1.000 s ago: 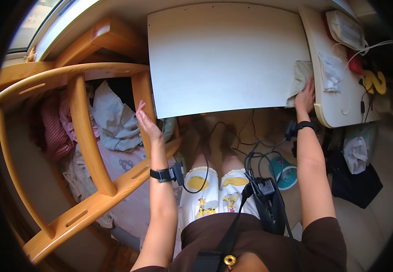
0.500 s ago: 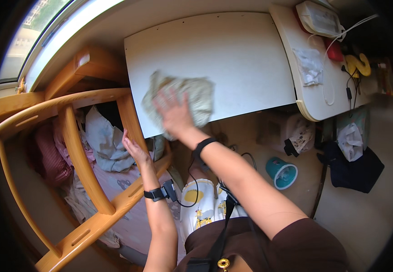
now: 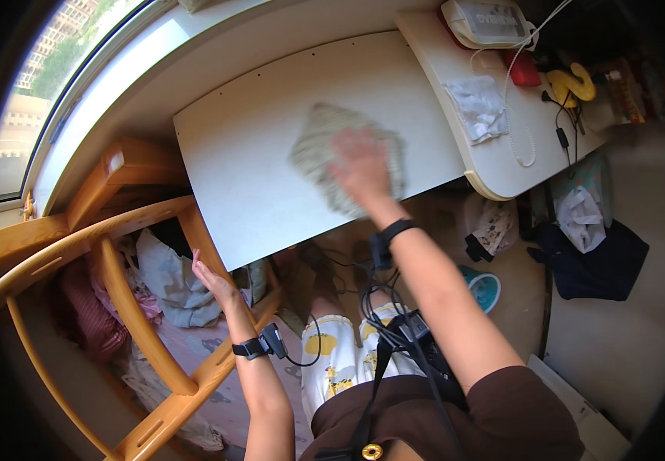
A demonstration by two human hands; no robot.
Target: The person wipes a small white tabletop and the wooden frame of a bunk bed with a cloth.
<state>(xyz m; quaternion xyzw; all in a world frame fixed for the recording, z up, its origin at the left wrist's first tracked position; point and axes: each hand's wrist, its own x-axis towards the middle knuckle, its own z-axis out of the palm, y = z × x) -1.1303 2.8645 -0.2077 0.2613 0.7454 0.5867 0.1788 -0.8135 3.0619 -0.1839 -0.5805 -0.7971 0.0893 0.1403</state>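
Head view: cloth (image 3: 317,150) has moved from the white board's (image 3: 256,173) left end to its middle, uncovering that end, right hand (image 3: 362,165) flat atop, fingers spread; left hand (image 3: 217,284) empty, fingers extended, beside wooden frame (image 3: 142,316).

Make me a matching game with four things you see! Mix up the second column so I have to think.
Column one:
1. Cloth
2. Left hand
3. Round tub
4. Curvy thing on the side table

Column two:
A. Teal, down on the floor
B. Yellow
C. Under the right hand
D. Open, beside the wooden frame

Right pairs: 1-C, 2-D, 3-A, 4-B.
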